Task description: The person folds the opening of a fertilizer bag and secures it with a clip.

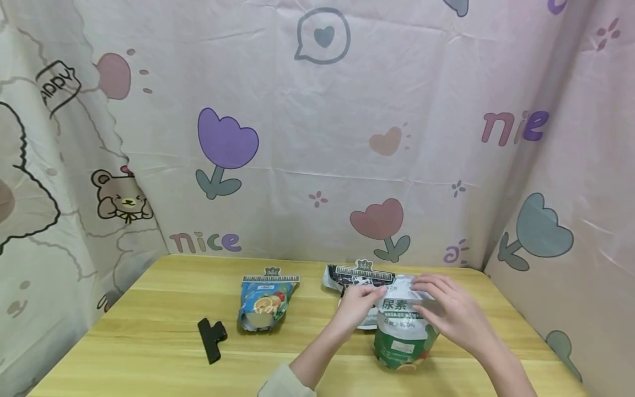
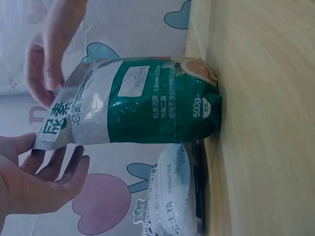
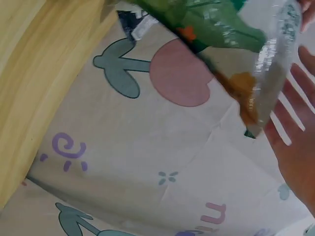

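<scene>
A green and white pouch (image 1: 403, 333) printed with fruit stands upright on the table. My left hand (image 1: 353, 309) pinches its top left corner, thumb in front and fingers behind, as the left wrist view shows. At the pouch's upper right edge is my right hand (image 1: 458, 314), its fingers spread and fairly straight. In the right wrist view those fingers (image 3: 295, 108) lie beside the pouch's top; whether they touch it is hard to tell. Right behind the pouch lies a black and white bag (image 1: 369, 320), partly hidden, with a piano-key clip (image 1: 364, 270) along its top.
To the left stands a blue pouch (image 1: 265, 303) with fruit print, closed by another piano-key clip (image 1: 270, 277). A black clip (image 1: 212, 339) lies on the wooden table (image 1: 163, 309) nearer the front left. Printed curtains (image 1: 307, 127) hang behind and at both sides.
</scene>
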A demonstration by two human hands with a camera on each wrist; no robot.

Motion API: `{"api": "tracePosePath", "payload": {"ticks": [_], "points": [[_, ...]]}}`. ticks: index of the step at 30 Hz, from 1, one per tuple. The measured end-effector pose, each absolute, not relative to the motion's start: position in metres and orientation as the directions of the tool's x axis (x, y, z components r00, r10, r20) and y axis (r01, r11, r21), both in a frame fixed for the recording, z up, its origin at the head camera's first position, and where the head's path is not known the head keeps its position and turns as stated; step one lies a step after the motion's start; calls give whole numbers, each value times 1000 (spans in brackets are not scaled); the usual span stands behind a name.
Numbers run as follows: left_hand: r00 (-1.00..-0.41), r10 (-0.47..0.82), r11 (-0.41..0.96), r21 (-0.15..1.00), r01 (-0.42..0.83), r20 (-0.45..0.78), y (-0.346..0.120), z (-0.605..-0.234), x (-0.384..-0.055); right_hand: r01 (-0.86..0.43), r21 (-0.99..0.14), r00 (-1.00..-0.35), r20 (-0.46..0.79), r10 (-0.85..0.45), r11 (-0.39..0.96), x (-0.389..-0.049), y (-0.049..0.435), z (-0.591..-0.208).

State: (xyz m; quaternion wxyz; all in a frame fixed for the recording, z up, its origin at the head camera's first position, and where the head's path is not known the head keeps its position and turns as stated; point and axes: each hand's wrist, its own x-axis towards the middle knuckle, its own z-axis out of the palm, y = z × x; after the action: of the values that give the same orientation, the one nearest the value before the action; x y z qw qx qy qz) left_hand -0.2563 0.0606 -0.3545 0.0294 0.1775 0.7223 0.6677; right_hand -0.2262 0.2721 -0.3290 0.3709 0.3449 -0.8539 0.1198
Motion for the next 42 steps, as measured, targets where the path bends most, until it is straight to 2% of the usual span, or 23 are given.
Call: {"api": "tracePosePath", "payload": {"ticks": [3,7,11,15,18,21,26,29,31,33,37,39,42], "points": [[-926,298,106,957,272,230,62,-354,-256,-655,21,-557,663,-501,755,-227,274,-334],[-901,308,276,878,390,304,65,-351,-256,-653,-10,-592,630,-503,757,-227,275,-338],[-845,395,496,690,527,361,70,-346,-257,-655,-22,-608,609,-510,755,-230,274,-337],[-786,476,627,476,617,393,78,-341,-257,-645,-67,-643,586,-493,761,-232,271,-335],[-769,490,673,383,633,410,82,-341,-257,-632,-103,-667,578,-471,768,-233,270,-335],[-763,484,693,344,634,429,85,-341,-257,-634,-124,-669,583,-461,763,-235,269,-336],[-734,489,701,288,652,471,86,-341,-257,-684,-129,-620,621,-479,718,-238,269,-338],[-716,528,725,197,660,456,87,-337,-256,-705,-110,-600,619,-507,700,-239,270,-335],[-707,561,738,126,663,429,89,-333,-254,-701,-118,-624,580,-524,704,-238,270,-331],[-700,593,738,79,670,398,90,-330,-254,-668,-143,-685,504,-526,731,-237,272,-327],[-703,632,696,162,700,326,89,-328,-255,-590,-202,-793,324,-516,782,-236,275,-322],[-706,638,671,229,706,308,88,-330,-256,-576,-228,-812,270,-517,785,-236,276,-322],[-708,633,647,289,706,313,86,-334,-257,-588,-247,-805,268,-529,770,-235,274,-323]]}}
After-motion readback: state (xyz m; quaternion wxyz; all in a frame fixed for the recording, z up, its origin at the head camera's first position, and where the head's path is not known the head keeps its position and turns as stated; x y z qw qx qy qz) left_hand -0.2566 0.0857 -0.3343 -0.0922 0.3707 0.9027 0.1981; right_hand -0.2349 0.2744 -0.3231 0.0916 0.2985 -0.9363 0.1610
